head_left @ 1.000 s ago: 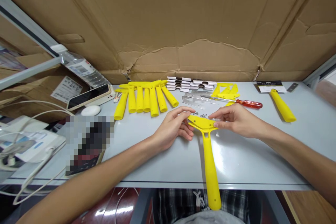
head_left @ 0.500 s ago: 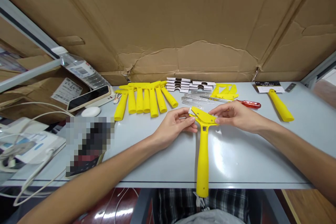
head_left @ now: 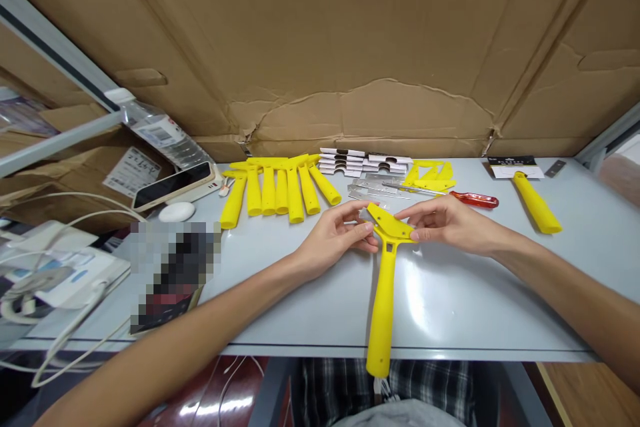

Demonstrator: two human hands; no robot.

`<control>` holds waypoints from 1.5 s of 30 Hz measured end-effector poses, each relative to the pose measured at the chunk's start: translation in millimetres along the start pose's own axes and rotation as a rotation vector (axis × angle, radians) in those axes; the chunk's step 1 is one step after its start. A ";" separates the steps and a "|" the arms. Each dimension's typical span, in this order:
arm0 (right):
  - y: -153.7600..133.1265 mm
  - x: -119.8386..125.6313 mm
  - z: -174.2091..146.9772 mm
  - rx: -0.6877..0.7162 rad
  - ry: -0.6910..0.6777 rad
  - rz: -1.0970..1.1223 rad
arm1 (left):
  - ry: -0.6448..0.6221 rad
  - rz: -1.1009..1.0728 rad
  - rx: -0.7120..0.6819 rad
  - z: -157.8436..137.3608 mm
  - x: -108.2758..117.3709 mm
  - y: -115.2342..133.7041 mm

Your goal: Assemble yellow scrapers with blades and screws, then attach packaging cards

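Between my hands is a yellow plastic scraper (head_left: 383, 310), its long handle pointing toward me and past the table's front edge. A yellow triangular plate (head_left: 389, 223) with two small screws or holes lies tilted over its head. My left hand (head_left: 340, 235) is closed on the left end of the head, where a bit of a pale or metal piece shows at the fingertips. My right hand (head_left: 447, 225) pinches the right end of the head and plate. Just behind my right hand lies a screwdriver (head_left: 474, 199) with a red handle.
Several yellow scraper handles (head_left: 295, 193) lie in a row at the back left. Stacked white cards (head_left: 343, 163), loose metal blades (head_left: 373, 188) and yellow triangular plates (head_left: 435, 184) sit behind my hands. One carded scraper (head_left: 536, 203) is at right; a phone (head_left: 173, 187) and cables are left.
The scraper's handle end has swung slightly left, and the head has turned a little with it. Both hands keep their hold. The whole view has shifted slightly.
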State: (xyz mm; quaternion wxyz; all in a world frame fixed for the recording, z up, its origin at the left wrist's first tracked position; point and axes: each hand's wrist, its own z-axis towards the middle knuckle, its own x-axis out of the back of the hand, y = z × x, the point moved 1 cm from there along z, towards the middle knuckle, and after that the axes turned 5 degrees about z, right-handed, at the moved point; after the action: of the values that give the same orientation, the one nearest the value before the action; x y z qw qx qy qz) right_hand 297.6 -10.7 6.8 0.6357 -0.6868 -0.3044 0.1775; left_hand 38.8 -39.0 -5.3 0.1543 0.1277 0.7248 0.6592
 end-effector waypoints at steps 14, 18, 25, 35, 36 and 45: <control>-5.8 -5.0 -0.8 -0.114 0.143 0.040 | 0.141 0.050 0.041 2.0 -3.3 -0.9; -11.1 8.1 -0.4 -0.041 0.385 0.080 | 0.228 0.087 0.033 0.8 -3.4 3.1; -18.2 24.6 1.2 -0.016 0.557 0.284 | 0.295 0.112 -0.005 -2.1 -5.0 10.3; -15.9 -18.9 -3.1 -0.192 0.259 0.011 | 0.304 0.120 -0.090 -6.5 -7.5 5.9; -16.1 -19.2 -3.1 -0.178 0.245 -0.020 | 0.293 0.132 -0.089 -7.1 -8.0 5.9; -9.8 -17.1 -2.0 -0.105 0.252 -0.055 | 0.228 0.024 0.002 -4.3 -13.3 -2.9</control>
State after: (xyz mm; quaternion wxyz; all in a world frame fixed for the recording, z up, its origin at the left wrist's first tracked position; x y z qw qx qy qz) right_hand 284.1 -23.2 14.3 0.6368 -0.7273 -0.2498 0.0560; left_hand 49.4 -48.3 -7.2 0.0629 0.0604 0.7366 0.6706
